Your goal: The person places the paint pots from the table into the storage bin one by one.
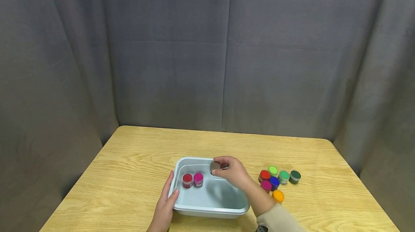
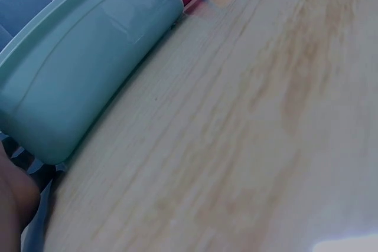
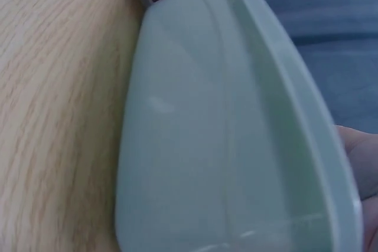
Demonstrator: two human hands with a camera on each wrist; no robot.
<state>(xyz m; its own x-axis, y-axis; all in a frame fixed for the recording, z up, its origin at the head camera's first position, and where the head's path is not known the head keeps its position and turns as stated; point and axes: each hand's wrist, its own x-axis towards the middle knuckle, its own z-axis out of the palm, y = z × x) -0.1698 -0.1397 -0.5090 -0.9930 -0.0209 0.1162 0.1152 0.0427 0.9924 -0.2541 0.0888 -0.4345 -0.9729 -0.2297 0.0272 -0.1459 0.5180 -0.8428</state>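
Paint jar with a grey-brown lid (image 1: 214,167), pinched between the thumb and curled fingers of the right hand (image 1: 231,172), which we see held over the far right part of the pale blue tub (image 1: 210,208). We cannot tell whether the jar touches the tub's floor or rim. Inside the tub, near its left wall, we find a red jar (image 1: 187,180) and a magenta jar (image 1: 198,179) standing upright just beside each other. The left hand (image 1: 164,207) lies against the tub's near left corner, fingers straight along the outer wall and thumb resting on the rim; its grip is flat and loose, holding nothing closed within it. In the left wrist view we see the tub's outer wall (image 2: 88,57) from low on the table, with part of that hand at the lower left edge. The right wrist view shows only the tub's side (image 3: 224,134) close up, with fingertips at its top edge.

To the right of the tub, on the wooden table (image 1: 129,160), we count seven more jars in a loose cluster: a second red jar (image 1: 264,175), a light green jar (image 1: 273,170), a mid green jar (image 1: 283,176), a dark green jar (image 1: 295,176), a blue jar (image 1: 274,182), a pink jar (image 1: 266,185) and an orange jar (image 1: 278,196). A beige sleeve (image 1: 279,221) covers the right forearm. Grey curtain (image 1: 207,52) closes off the space behind and beside the table.
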